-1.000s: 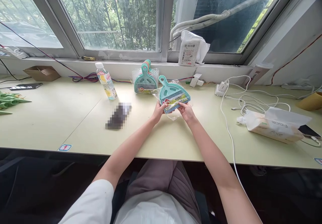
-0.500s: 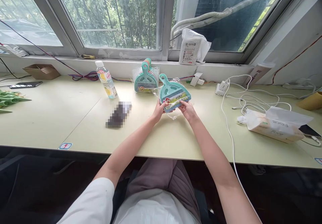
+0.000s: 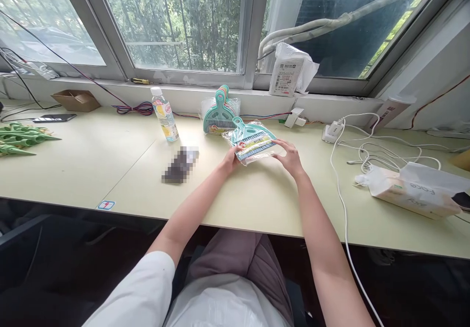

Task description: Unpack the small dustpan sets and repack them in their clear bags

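A teal mini dustpan and brush set (image 3: 255, 138) in clear plastic wrap is tilted above the table, its handle pointing away from me. My left hand (image 3: 232, 159) pinches its lower left corner, thumb on top of the label. At the right end, my right hand (image 3: 290, 156) has thumb and fingers spread apart, the fingertips at the set's right corner and the thumb by the loose wrap. Just behind stands a stack of similar wrapped dustpan sets (image 3: 220, 111), teal in front with other colours behind, leaning near the window ledge.
A drink bottle (image 3: 165, 114) and a blurred dark item (image 3: 179, 165) are left of my hands. Farther left lie green plant-like stalks (image 3: 24, 138), a phone (image 3: 55, 118) and a cardboard box (image 3: 76, 100). Rightward are white cables (image 3: 363, 153) and a tissue pack (image 3: 414, 190).
The dustpan set has tipped flatter, its front edge lifting slightly. My right hand has shifted from the bottom edge to the right corner, its fingers now spread. The view has turned slightly left.
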A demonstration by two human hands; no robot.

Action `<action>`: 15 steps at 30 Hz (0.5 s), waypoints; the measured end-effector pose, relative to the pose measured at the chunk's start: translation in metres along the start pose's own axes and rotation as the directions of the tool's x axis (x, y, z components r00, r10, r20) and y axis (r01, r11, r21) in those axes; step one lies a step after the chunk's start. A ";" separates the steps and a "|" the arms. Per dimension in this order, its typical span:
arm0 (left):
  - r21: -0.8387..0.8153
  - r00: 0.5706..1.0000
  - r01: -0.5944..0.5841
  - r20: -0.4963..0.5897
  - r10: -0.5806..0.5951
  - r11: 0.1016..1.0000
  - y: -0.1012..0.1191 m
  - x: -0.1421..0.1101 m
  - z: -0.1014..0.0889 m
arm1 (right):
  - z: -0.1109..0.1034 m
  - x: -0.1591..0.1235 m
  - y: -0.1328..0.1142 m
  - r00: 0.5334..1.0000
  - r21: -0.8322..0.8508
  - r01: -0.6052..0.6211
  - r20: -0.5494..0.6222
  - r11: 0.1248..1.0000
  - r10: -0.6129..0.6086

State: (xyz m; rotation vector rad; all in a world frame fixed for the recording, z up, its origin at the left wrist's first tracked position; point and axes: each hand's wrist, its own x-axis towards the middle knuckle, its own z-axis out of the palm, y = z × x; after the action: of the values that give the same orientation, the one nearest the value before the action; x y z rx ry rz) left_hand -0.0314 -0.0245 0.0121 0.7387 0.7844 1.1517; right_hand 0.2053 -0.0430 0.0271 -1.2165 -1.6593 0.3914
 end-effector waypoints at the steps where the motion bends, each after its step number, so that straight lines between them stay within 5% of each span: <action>1: -0.008 1.000 0.012 0.009 -0.012 1.000 0.000 0.000 -0.001 | 0.002 0.000 0.001 1.000 -0.011 0.020 0.010 1.000 -0.020; 6: -0.007 0.995 0.061 0.082 -0.061 0.998 -0.001 -0.001 0.000 | 0.004 0.000 0.007 0.988 -0.074 0.066 -0.134 0.995 -0.076; 15: 0.129 0.962 0.103 0.238 -0.132 0.986 -0.005 -0.002 -0.002 | 0.011 -0.002 0.009 0.973 0.036 0.045 -0.228 0.998 -0.035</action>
State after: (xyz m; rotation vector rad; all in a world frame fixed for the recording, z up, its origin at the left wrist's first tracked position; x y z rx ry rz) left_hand -0.0315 -0.0276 0.0075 0.9007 0.6801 0.8929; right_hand 0.2009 -0.0377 0.0143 -1.1506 -1.4693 0.2494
